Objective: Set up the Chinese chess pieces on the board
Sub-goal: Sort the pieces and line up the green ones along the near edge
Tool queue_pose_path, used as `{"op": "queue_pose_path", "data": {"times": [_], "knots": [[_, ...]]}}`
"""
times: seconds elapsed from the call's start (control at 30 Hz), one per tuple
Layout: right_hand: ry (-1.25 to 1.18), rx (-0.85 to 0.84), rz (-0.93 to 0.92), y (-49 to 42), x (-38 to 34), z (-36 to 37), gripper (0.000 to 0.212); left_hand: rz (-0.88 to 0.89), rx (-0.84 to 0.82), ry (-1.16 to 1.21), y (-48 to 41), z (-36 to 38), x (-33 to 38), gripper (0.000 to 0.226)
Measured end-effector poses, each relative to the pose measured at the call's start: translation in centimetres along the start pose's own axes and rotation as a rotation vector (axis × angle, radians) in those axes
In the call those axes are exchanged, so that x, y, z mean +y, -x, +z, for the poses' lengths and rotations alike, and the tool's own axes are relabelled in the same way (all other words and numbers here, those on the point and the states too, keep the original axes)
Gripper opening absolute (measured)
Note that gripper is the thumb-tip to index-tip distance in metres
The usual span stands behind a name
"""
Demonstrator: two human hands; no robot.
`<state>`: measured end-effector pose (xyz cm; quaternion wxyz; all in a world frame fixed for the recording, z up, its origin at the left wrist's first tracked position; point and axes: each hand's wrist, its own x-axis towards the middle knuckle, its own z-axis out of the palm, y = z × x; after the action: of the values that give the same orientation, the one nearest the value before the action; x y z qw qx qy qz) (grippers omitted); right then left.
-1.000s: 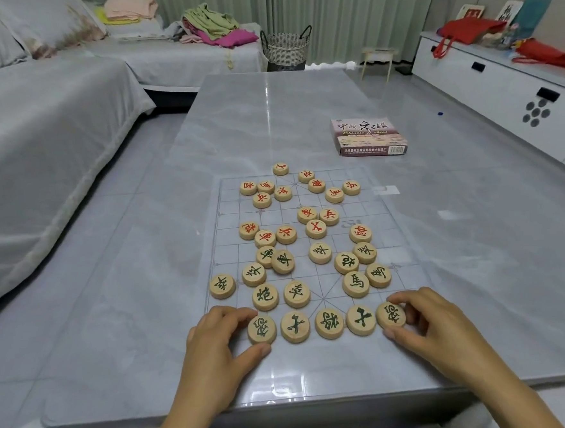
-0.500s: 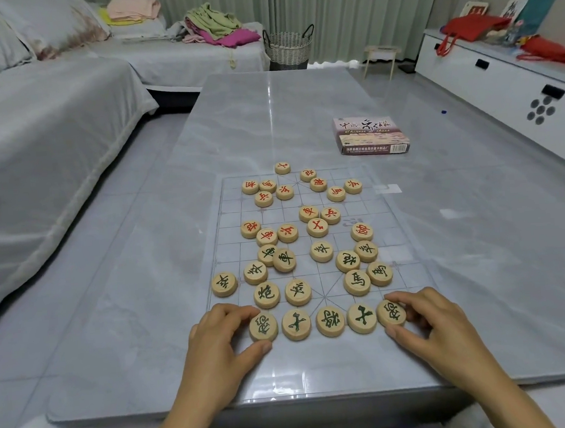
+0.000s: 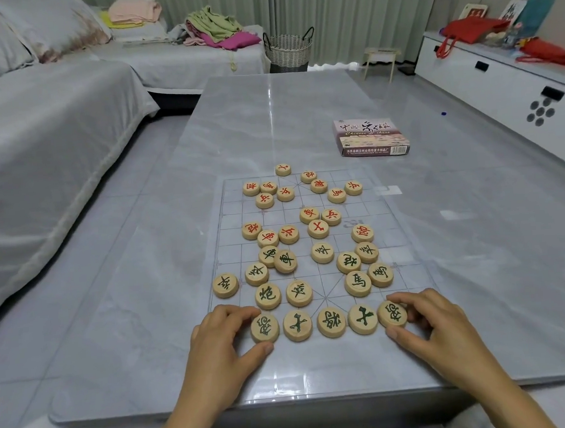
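Note:
A clear plastic chess board with a printed grid lies on the grey table. Several round wooden pieces are scattered over it, red-lettered ones toward the far half and green-lettered ones nearer me. A row of green pieces lines the near edge. My left hand pinches the leftmost piece of that row between fingers and thumb. My right hand pinches the rightmost piece the same way. Between them stand three more pieces, the middle one on the centre line.
The chess set's box lies on the table beyond the board at the right. A sofa runs along the left, a white cabinet along the right. A wicker basket stands past the table's far end.
Both hands have stayed on the end pieces of the near row; the pieces and hands show almost no movement, only a slight shift of the camera.

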<state>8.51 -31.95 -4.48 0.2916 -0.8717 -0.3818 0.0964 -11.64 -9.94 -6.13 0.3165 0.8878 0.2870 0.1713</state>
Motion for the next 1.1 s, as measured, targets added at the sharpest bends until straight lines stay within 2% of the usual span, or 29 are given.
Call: {"op": "queue_pose_path", "data": {"times": [0.07,0.13,0.23,0.37,0.53,0.67,0.8,0.93,1.0,1.1], "knots": [[-0.087,-0.024,0.051,-0.3,-0.2,-0.5,0.04,-0.003,-0.001,0.015,0.0,-0.1,0.1,0.061],[-0.16,0.034,0.103,-1.1,-0.3,-1.0,0.033,-0.004,-0.005,0.032,0.1,-0.2,0.2,0.06],[-0.078,0.079,0.096,-3.3,-0.4,-1.2,0.032,-0.001,0.017,0.076,0.2,-0.2,0.2,0.05],[0.005,-0.086,0.146,-6.3,-0.9,-1.1,0.043,-0.027,0.053,0.181,0.3,-0.3,0.2,0.042],[0.047,-0.159,0.145,-7.1,-0.3,-2.0,0.039,-0.067,0.08,0.292,0.5,-0.6,0.3,0.039],[0.005,-0.224,0.157,-6.2,1.2,-3.7,0.036,-0.119,0.106,0.425,0.5,-0.8,0.5,0.024],[-0.007,-0.141,0.194,-5.4,1.0,-3.0,0.042,-0.149,0.099,0.488,0.2,-0.9,0.7,0.019],[0.053,0.004,0.187,-5.2,0.7,-1.8,0.03,-0.167,0.136,0.442,-0.7,-1.9,1.3,0.021],[0.016,-0.02,0.145,-4.9,1.2,-2.2,0.025,-0.146,0.184,0.337,-1.7,-2.6,1.3,0.02],[-0.004,-0.083,0.045,-3.8,2.3,-3.0,0.031,-0.101,0.182,0.134,-3.8,-3.3,1.1,0.017]]}}
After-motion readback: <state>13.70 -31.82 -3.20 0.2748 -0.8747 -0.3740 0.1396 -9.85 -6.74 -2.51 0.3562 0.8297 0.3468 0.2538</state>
